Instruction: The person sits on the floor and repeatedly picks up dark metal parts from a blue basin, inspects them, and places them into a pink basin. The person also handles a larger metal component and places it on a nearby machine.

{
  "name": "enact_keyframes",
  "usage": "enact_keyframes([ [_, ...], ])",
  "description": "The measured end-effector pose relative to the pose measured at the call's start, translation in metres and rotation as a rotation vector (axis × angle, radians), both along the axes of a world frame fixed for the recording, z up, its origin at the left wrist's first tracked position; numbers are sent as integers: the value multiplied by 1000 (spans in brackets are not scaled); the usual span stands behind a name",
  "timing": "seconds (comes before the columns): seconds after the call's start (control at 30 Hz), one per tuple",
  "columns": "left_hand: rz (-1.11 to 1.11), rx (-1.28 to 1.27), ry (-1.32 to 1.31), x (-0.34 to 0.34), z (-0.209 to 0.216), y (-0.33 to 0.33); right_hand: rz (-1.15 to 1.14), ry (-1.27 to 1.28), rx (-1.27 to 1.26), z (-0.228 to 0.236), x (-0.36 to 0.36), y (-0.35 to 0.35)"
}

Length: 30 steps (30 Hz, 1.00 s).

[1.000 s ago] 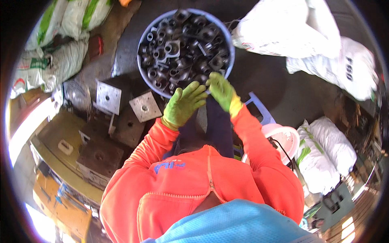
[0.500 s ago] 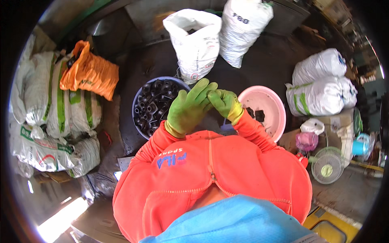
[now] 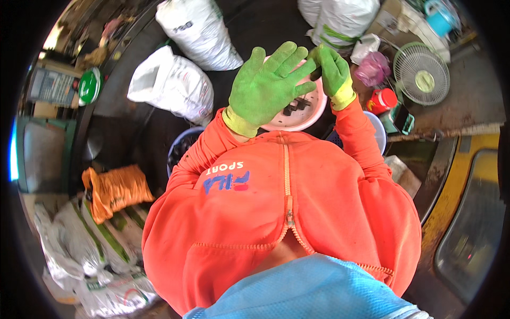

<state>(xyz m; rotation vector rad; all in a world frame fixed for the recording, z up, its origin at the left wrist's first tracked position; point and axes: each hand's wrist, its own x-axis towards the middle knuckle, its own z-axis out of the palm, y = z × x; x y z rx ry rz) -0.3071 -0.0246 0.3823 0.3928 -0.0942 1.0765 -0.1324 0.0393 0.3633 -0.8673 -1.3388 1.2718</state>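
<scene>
Both hands wear green gloves with yellow cuffs. My left hand (image 3: 271, 82) is spread open, palm down, in front of a pink basin (image 3: 321, 109). My right hand (image 3: 336, 72) is closed, its fingertips close to the left fingers. A small black piece (image 3: 316, 72) shows at its fingertips; its exact shape is partly hidden. In the pink basin lie several black plastic parts (image 3: 296, 106). A blue basin (image 3: 171, 146) of black parts is half hidden behind my left sleeve.
Two white sacks (image 3: 199, 34) (image 3: 172, 85) stand ahead to the left, and more sacks (image 3: 342, 21) lie at the far right. An orange bag (image 3: 119, 191) rests on sacks at left. At right are a fan (image 3: 422, 74), a red container (image 3: 381, 101) and a pale blue tub (image 3: 378, 130).
The view has turned to the right, so the sacks and blue basin sit further left. My left fingers are spread wider and a dark piece now shows at the right fingertips.
</scene>
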Motion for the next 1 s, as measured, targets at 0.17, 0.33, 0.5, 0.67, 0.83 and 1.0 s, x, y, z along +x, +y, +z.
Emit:
enact_keyframes([
  [0.17, -80, 118, 689, 25, 9, 24, -140, -101, 139, 6, 12, -27],
  [0.33, -76, 136, 792, 43, 18, 21, -430, -237, 343, 19, 38, -31],
  [0.5, -304, 47, 481, 35, 24, 15, -570, -447, 583, 22, 56, -27],
  [0.67, -432, 28, 75, 16, 24, 10, -453, -347, 562, 25, 48, -29],
  [0.83, -319, 194, 145, -3, 34, 11, -56, 55, 93, 17, 6, -60],
  [1.0, -373, 165, 259, -7, 33, 2, -517, -22, 343, 5, -20, -50],
])
